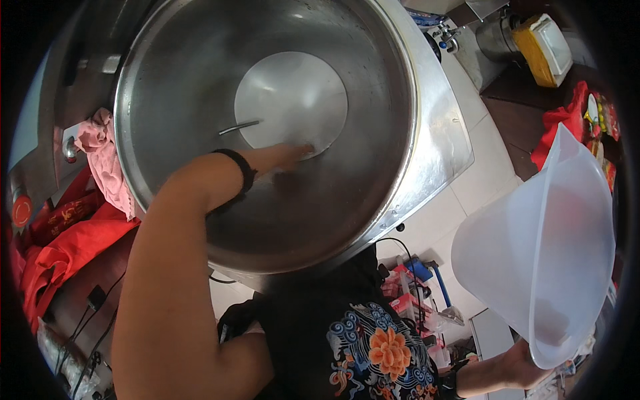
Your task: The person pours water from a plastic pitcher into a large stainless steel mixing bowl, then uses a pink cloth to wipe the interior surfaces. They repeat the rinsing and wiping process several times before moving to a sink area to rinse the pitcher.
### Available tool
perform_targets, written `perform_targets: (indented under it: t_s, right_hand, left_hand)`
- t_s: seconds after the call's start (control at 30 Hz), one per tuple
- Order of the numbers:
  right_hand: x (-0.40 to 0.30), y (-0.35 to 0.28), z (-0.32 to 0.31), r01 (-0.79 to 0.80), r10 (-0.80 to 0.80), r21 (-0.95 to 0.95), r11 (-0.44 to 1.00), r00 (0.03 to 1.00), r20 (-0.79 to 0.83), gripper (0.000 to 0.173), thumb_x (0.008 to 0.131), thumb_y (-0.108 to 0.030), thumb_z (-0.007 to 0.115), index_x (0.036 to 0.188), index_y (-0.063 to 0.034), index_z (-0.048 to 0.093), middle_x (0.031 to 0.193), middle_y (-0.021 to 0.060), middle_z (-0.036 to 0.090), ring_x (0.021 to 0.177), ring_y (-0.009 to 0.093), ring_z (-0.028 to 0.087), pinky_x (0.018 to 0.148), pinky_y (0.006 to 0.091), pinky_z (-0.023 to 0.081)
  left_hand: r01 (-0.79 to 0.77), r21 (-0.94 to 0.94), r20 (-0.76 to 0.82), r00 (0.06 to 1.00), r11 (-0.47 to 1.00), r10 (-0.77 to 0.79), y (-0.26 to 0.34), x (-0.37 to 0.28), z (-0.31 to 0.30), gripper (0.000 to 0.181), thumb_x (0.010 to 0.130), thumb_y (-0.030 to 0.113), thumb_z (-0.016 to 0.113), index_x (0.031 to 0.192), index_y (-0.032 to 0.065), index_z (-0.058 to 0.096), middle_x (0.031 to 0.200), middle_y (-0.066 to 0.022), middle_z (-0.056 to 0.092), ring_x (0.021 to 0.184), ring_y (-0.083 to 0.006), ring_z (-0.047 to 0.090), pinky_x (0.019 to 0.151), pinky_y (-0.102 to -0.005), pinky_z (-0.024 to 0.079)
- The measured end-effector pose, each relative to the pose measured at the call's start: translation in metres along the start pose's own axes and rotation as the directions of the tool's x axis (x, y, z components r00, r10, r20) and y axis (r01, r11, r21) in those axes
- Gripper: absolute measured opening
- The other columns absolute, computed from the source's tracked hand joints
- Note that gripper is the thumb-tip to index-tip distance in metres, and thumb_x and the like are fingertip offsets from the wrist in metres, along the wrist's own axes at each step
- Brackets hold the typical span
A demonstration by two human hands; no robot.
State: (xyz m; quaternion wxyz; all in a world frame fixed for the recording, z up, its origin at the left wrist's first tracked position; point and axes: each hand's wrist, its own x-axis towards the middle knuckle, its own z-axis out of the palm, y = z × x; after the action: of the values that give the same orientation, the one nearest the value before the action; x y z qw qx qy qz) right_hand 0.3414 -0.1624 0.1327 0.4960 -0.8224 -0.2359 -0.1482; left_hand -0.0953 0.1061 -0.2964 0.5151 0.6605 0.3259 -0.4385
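Observation:
In front of me stands a wide, deep round metal pan [175, 65], like the bowl of a large food machine. A pale, shiny metal disc [292, 100] sits at its centre, with a short bent metal rod [239, 128] beside it. My left hand [282, 156] reaches down into the pan to the disc's near edge. Motion blur hides its fingers, so whether it grips anything is unclear. Off to the right, my right hand [522, 367] holds a translucent white plastic tub [495, 245] by its lower rim. The tub is tilted, its mouth facing right.
A pink cloth [107, 160] hangs by the pan's left rim, above red bags [75, 245] and black cables [85, 325]. Boxes and a blue-handled tool [440, 285] lie on the tiled floor. A metal pot [495, 40] and a yellow-and-white container [545, 50] stand at the back right.

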Motion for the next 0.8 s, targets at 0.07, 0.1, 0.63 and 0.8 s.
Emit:
perform_targets:
  t_s: [0.07,0.1,0.63,0.8]
  right_hand:
    - [0.001,-0.001,0.001,-0.006,0.006,0.011,1.0,1.0,0.008,0.04,0.089,-0.02,0.049,0.118,0.0075,0.055,0.116,0.0228,0.058,0.106,0.032,0.059,0.092,0.0432,0.047]
    - [0.0,0.0,0.0,-0.008,0.008,0.015,1.0,1.0,0.007,0.041,0.09,-0.021,0.049,0.118,0.0076,0.055,0.117,0.0229,0.058,0.107,0.032,0.059,0.093,0.0433,0.047]
    - [0.016,-0.036,-0.008,-0.129,0.052,0.385,0.914,0.978,0.203,0.048,0.092,-0.024,0.045,0.125,0.01,0.051,0.124,0.0252,0.056,0.113,0.035,0.057,0.097,0.0448,0.047]
    - [0.006,-0.083,0.018,0.372,-0.391,0.213,0.904,0.919,0.056,0.044,0.093,-0.022,0.05,0.119,0.0133,0.052,0.104,0.0211,0.061,0.089,0.029,0.063,0.075,0.0336,0.054]
  left_hand:
    - [-0.084,0.052,-0.059,0.994,0.995,0.088,0.006,0.025,0.01,0.075,0.077,0.014,0.061,0.145,0.0214,0.031,0.132,-0.0179,0.053,0.111,-0.0358,0.057,0.093,-0.0429,0.045]
    - [-0.089,0.11,-0.079,0.992,0.99,0.098,0.013,0.031,0.01,0.075,0.076,0.014,0.062,0.145,0.0213,0.032,0.132,-0.0177,0.053,0.114,-0.0357,0.056,0.095,-0.0429,0.044]
    - [-0.133,0.433,-0.226,0.941,0.892,0.251,0.139,-0.138,-0.045,0.047,0.085,0.029,0.061,0.127,0.0104,0.055,0.115,-0.0153,0.064,0.107,-0.0339,0.06,0.091,-0.0458,0.047]
    - [-0.157,0.261,-0.479,0.836,0.953,0.269,0.177,-0.265,-0.057,0.05,0.088,0.028,0.055,0.135,0.0117,0.047,0.12,-0.0171,0.059,0.11,-0.034,0.058,0.093,-0.0436,0.045]
